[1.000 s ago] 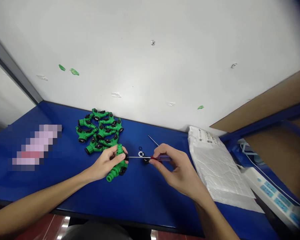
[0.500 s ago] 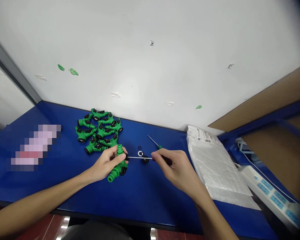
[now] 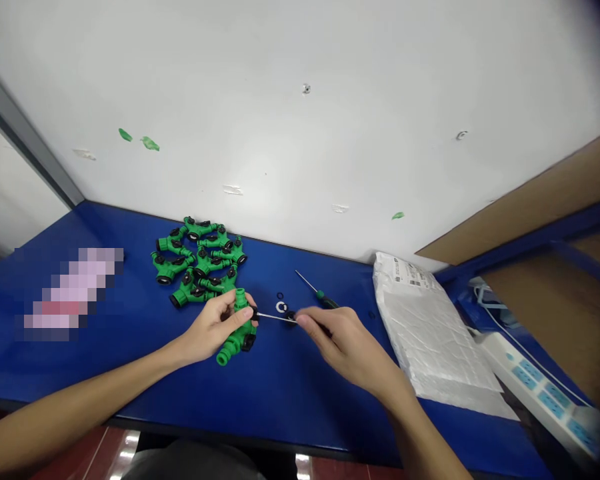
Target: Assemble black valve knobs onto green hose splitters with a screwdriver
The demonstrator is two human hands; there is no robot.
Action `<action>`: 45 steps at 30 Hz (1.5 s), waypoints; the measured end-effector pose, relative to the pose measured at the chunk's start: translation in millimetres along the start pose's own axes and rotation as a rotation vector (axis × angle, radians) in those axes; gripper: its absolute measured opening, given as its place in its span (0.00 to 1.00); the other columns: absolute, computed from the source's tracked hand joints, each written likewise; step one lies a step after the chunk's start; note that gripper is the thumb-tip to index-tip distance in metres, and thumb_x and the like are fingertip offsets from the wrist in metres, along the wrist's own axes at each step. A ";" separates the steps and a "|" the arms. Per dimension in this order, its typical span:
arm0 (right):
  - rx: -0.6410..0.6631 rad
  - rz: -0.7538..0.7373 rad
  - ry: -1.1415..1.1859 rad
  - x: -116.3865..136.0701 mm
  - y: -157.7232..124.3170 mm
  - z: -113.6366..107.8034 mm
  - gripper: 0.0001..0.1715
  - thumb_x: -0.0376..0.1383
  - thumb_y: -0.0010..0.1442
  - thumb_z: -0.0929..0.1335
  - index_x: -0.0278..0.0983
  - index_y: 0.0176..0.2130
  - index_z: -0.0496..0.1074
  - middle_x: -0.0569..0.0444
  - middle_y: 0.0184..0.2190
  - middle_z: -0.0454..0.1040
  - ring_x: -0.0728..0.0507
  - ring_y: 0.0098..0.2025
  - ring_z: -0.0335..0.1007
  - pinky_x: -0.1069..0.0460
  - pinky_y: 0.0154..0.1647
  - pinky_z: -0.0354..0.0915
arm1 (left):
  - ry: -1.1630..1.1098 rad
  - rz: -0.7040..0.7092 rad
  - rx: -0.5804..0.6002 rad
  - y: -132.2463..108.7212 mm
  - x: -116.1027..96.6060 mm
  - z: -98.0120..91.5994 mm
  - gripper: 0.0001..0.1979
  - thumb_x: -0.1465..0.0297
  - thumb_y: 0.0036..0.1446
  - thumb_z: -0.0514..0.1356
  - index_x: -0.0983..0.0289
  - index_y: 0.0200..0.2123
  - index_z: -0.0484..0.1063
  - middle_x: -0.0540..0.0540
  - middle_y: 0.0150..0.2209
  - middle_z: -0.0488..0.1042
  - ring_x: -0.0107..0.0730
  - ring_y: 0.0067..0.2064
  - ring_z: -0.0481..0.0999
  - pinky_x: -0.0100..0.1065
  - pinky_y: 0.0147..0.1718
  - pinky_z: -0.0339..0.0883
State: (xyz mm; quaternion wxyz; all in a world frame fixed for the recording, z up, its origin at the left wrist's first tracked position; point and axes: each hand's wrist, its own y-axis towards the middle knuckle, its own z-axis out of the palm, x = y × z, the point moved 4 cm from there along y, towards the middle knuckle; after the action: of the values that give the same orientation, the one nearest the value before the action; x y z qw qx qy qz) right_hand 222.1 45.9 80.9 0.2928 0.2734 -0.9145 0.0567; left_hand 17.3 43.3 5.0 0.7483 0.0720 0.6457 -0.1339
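My left hand (image 3: 219,327) is closed around a green Y-shaped hose splitter (image 3: 233,343) with black valve levers, held above the blue table. My right hand (image 3: 343,343) grips a screwdriver (image 3: 275,317) by its handle, which the fingers mostly cover. The metal shaft points left, and its tip meets a black part of the splitter beside my left thumb. Beneath the shaft lie a white ring (image 3: 281,307), a small black ring (image 3: 280,295) and a larger black ring, partly covered. A second screwdriver (image 3: 321,295) with a green and black handle rests behind my right hand.
Several green hose splitters (image 3: 207,262) are grouped toward the back left of the blue table (image 3: 180,413). A white padded bag (image 3: 430,327) lies at the right, with a power strip (image 3: 540,387) beyond it. A white wall (image 3: 280,147) rises behind.
My right hand has shifted slightly left and its grip on the screwdriver has turned. More of the second screwdriver's handle now shows. My left hand and the splitter stay nearly in place.
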 end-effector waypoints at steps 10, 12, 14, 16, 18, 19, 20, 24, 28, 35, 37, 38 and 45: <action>0.020 -0.066 -0.097 -8.0 -2.5 13.0 0.09 0.40 0.65 0.66 0.37 0.38 0.70 0.53 0.30 0.72 0.46 0.30 0.67 0.53 0.32 0.60 | 0.050 0.006 0.019 -0.3 1.2 1.6 0.15 0.57 0.60 0.60 0.64 0.41 0.70 0.50 0.29 0.70 0.39 0.38 0.79 0.32 0.33 0.69; -0.016 -0.017 -0.054 -13.7 -1.9 16.7 0.14 0.43 0.65 0.65 0.36 0.33 0.71 0.55 0.25 0.69 0.48 0.26 0.63 0.53 0.29 0.57 | 0.048 -0.001 0.025 0.6 1.0 2.0 0.16 0.57 0.60 0.60 0.64 0.41 0.70 0.50 0.30 0.71 0.40 0.38 0.80 0.33 0.33 0.69; -0.103 0.061 0.089 -19.0 -0.2 23.5 0.18 0.43 0.65 0.65 0.35 0.27 0.70 0.59 0.19 0.61 0.50 0.22 0.55 0.54 0.25 0.53 | 0.040 -0.013 0.026 1.2 1.3 3.0 0.16 0.56 0.59 0.60 0.64 0.40 0.69 0.51 0.31 0.71 0.41 0.39 0.79 0.33 0.33 0.69; -0.163 0.109 0.293 -20.4 2.9 36.3 0.18 0.43 0.63 0.66 0.35 0.27 0.70 0.62 0.17 0.54 0.52 0.19 0.48 0.55 0.21 0.49 | 0.043 -0.021 0.026 0.9 2.2 5.0 0.17 0.56 0.59 0.60 0.64 0.40 0.69 0.51 0.31 0.71 0.41 0.39 0.79 0.33 0.33 0.68; -0.159 0.093 0.462 -16.9 7.6 52.1 0.16 0.43 0.62 0.67 0.34 0.30 0.73 0.63 0.16 0.54 0.53 0.19 0.45 0.55 0.19 0.47 | 0.080 -0.019 0.036 -0.1 3.5 8.0 0.17 0.56 0.59 0.59 0.64 0.40 0.69 0.51 0.29 0.71 0.38 0.37 0.77 0.32 0.31 0.66; -0.152 0.073 0.504 -14.4 10.1 58.8 0.15 0.42 0.62 0.67 0.34 0.31 0.74 0.63 0.16 0.55 0.53 0.18 0.45 0.55 0.19 0.47 | 0.104 -0.013 0.040 -0.7 4.1 9.3 0.17 0.56 0.60 0.59 0.64 0.40 0.69 0.51 0.29 0.72 0.36 0.35 0.76 0.31 0.30 0.65; -0.143 0.050 0.523 -12.1 12.4 64.1 0.15 0.42 0.62 0.66 0.34 0.30 0.74 0.62 0.16 0.56 0.53 0.18 0.46 0.55 0.19 0.47 | 0.130 -0.008 0.044 -1.3 4.6 10.3 0.17 0.56 0.60 0.58 0.64 0.40 0.69 0.51 0.29 0.72 0.34 0.34 0.74 0.31 0.30 0.64; -0.134 0.005 0.502 -9.8 16.9 69.6 0.15 0.38 0.63 0.65 0.33 0.28 0.72 0.60 0.18 0.60 0.53 0.20 0.49 0.56 0.20 0.49 | 0.207 -0.011 0.061 -1.8 6.5 11.3 0.16 0.56 0.61 0.57 0.64 0.41 0.69 0.49 0.28 0.69 0.28 0.28 0.66 0.30 0.28 0.59; -0.137 -0.056 0.397 -8.3 16.5 65.1 0.11 0.35 0.63 0.64 0.33 0.31 0.74 0.61 0.18 0.58 0.53 0.20 0.48 0.56 0.20 0.51 | 0.232 -0.019 0.079 -0.3 7.6 11.8 0.16 0.56 0.62 0.56 0.64 0.40 0.68 0.48 0.27 0.65 0.27 0.27 0.62 0.30 0.27 0.57; -0.322 -0.268 0.000 -1.1 11.6 68.0 0.10 0.30 0.64 0.62 0.34 0.36 0.73 0.55 0.23 0.70 0.50 0.22 0.61 0.55 0.25 0.59 | 0.192 -0.031 0.018 -0.6 7.5 11.7 0.16 0.56 0.61 0.56 0.64 0.39 0.68 0.47 0.28 0.65 0.27 0.28 0.62 0.30 0.28 0.57; -0.343 -0.289 -0.019 -1.1 10.2 69.4 0.10 0.30 0.64 0.61 0.35 0.37 0.72 0.54 0.24 0.72 0.50 0.22 0.62 0.55 0.25 0.59 | 0.189 -0.023 0.020 -0.3 7.2 11.5 0.16 0.56 0.61 0.56 0.64 0.39 0.68 0.48 0.29 0.65 0.28 0.30 0.63 0.31 0.29 0.58; -0.345 -0.284 -0.002 -1.4 9.8 69.5 0.10 0.30 0.64 0.62 0.35 0.37 0.72 0.55 0.24 0.72 0.50 0.22 0.62 0.56 0.25 0.59 | 0.195 -0.019 0.021 -0.2 7.3 11.3 0.16 0.56 0.62 0.56 0.64 0.39 0.68 0.48 0.29 0.65 0.28 0.30 0.63 0.31 0.29 0.58; -0.276 -0.241 0.068 -0.6 11.4 66.6 0.11 0.30 0.64 0.62 0.35 0.32 0.71 0.58 0.20 0.66 0.51 0.20 0.58 0.55 0.24 0.57 | 0.234 -0.021 0.091 -1.4 7.0 12.2 0.15 0.57 0.61 0.58 0.63 0.41 0.66 0.44 0.25 0.59 0.24 0.24 0.57 0.29 0.23 0.54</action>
State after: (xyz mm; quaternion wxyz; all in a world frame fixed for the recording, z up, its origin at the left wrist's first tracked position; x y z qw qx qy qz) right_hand 182.8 38.2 26.5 0.3632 0.3362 -0.8637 -0.0956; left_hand 29.4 37.7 0.1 0.6624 0.1140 0.7226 -0.1616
